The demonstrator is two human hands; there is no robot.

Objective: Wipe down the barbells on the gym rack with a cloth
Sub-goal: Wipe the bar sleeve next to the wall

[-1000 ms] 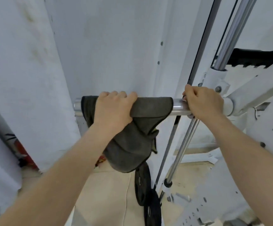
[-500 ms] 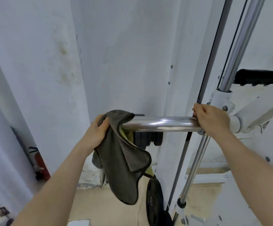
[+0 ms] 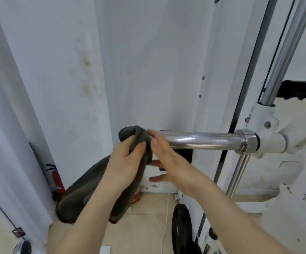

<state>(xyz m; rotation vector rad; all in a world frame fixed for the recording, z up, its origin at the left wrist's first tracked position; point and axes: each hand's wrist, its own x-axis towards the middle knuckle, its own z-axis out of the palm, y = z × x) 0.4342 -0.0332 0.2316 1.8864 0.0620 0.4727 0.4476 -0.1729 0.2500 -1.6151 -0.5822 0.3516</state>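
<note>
Below you, the beige floor [image 3: 148, 226] carries a black weight plate [image 3: 181, 230] standing on edge near the white rack [image 3: 269, 142]. A white cable [image 3: 165, 222] trails just beside the plate, and a red extinguisher [image 3: 57, 180] stands by the wall. Your rack holds the bar [image 3: 203, 142] level.

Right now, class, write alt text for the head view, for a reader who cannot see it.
A left hand grips a grey cloth bunched over the free end of a chrome bar; the right hand, fingers spread, is at the cloth. The bar sits in a white rack, with black plates below.
</note>
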